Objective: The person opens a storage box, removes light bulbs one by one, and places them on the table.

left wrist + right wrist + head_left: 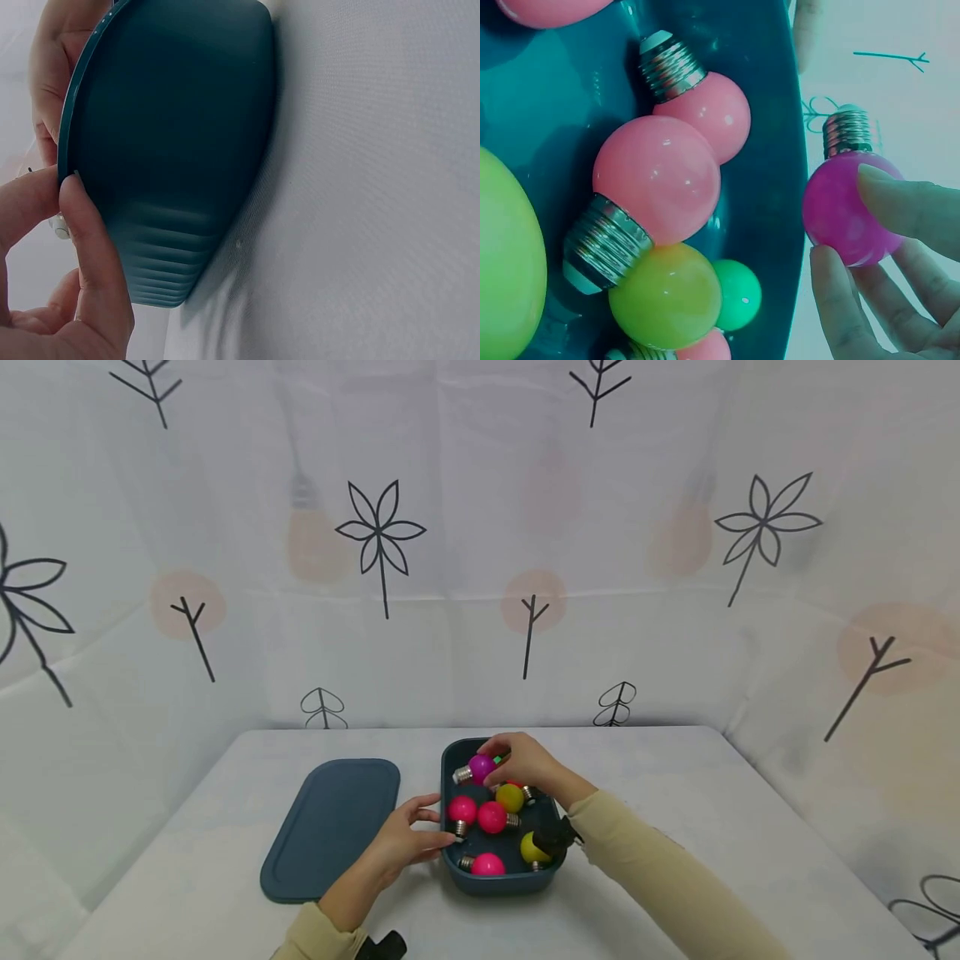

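Note:
A purple light bulb (482,768) with a silver screw base is in my right hand (528,762), pinched by thumb and fingers over the far end of a dark teal bin (501,885). In the right wrist view the purple bulb (847,206) shows beside the bin's wall, base pointing up. My left hand (405,837) grips the bin's left rim between thumb and finger, as the left wrist view shows. Inside the bin lie several pink bulbs (492,817), yellow bulbs (510,797) and a green bulb (739,295), partly hidden behind a yellow one.
A flat dark teal lid (330,827) lies left of the bin on the white table (637,893). Behind the table hangs a pale cloth (450,652) with leaf and twig drawings. Black wrist cameras (557,837) sit on both sleeves.

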`<action>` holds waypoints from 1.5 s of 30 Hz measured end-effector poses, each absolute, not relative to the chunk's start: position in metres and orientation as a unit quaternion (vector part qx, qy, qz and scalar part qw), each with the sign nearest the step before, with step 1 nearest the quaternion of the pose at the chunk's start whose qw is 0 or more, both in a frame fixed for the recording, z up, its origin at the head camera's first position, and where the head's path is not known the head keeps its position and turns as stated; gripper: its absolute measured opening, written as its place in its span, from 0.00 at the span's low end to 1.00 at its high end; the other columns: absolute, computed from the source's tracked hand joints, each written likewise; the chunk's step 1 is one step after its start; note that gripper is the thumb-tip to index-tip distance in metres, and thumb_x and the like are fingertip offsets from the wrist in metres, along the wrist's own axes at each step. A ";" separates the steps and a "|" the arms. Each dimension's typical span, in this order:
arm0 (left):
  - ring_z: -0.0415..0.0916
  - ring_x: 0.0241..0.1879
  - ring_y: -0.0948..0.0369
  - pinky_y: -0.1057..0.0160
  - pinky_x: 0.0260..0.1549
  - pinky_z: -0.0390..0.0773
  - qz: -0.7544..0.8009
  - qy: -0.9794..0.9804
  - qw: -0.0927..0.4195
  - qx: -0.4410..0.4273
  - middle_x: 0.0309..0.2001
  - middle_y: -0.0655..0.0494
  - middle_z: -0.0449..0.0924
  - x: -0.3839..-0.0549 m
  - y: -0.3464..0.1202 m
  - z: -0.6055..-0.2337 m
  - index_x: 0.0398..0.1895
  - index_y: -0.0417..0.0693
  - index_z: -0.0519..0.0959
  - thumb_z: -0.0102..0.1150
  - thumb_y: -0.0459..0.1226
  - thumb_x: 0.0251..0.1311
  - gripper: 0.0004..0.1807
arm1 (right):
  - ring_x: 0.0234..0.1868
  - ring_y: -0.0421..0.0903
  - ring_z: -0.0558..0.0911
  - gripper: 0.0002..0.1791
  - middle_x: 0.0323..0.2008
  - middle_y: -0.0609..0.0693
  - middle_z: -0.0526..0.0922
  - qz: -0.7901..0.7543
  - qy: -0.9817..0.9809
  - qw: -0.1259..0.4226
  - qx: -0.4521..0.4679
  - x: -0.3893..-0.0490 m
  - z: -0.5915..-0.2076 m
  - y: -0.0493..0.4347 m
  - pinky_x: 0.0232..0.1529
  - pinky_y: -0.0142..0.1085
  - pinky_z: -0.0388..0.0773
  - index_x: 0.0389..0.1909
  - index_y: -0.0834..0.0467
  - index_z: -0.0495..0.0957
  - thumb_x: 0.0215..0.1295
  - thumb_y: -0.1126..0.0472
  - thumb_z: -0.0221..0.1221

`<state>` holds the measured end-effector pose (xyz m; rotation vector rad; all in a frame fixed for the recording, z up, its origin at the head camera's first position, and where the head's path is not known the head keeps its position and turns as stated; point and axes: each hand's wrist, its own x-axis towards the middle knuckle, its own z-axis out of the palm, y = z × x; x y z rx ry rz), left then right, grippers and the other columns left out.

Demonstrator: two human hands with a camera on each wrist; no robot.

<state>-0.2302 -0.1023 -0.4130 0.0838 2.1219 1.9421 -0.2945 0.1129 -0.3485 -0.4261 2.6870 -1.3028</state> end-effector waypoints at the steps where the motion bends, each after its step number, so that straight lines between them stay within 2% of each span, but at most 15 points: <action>1: 0.75 0.29 0.61 0.61 0.33 0.80 0.669 0.731 0.131 0.029 0.48 0.44 0.67 -0.230 -0.102 -0.413 0.65 0.40 0.62 0.69 0.30 0.48 0.39 | 0.38 0.46 0.78 0.21 0.43 0.50 0.79 -0.434 0.888 0.062 -0.140 -0.294 -0.348 0.114 0.41 0.39 0.79 0.46 0.57 0.79 0.48 0.67 0.70; 25: 0.75 0.30 0.60 0.61 0.33 0.80 0.670 0.731 0.128 0.022 0.47 0.45 0.67 -0.229 -0.102 -0.412 0.65 0.40 0.62 0.69 0.30 0.47 0.40 | 0.41 0.49 0.78 0.23 0.45 0.53 0.77 -0.452 0.885 0.025 -0.107 -0.288 -0.349 0.143 0.39 0.40 0.80 0.48 0.58 0.78 0.48 0.67 0.69; 34: 0.75 0.30 0.60 0.61 0.33 0.80 0.668 0.733 0.128 0.016 0.47 0.45 0.67 -0.229 -0.101 -0.413 0.65 0.40 0.63 0.69 0.30 0.48 0.39 | 0.41 0.51 0.78 0.23 0.46 0.57 0.77 -0.461 0.880 0.013 -0.112 -0.286 -0.350 0.158 0.40 0.42 0.80 0.49 0.62 0.76 0.50 0.67 0.68; 45: 0.75 0.30 0.59 0.61 0.33 0.80 0.668 0.733 0.127 0.012 0.48 0.45 0.67 -0.229 -0.100 -0.413 0.65 0.41 0.63 0.69 0.30 0.48 0.40 | 0.42 0.50 0.78 0.24 0.44 0.56 0.77 -0.460 0.884 0.004 -0.084 -0.286 -0.353 0.173 0.42 0.42 0.79 0.49 0.62 0.76 0.50 0.66 0.69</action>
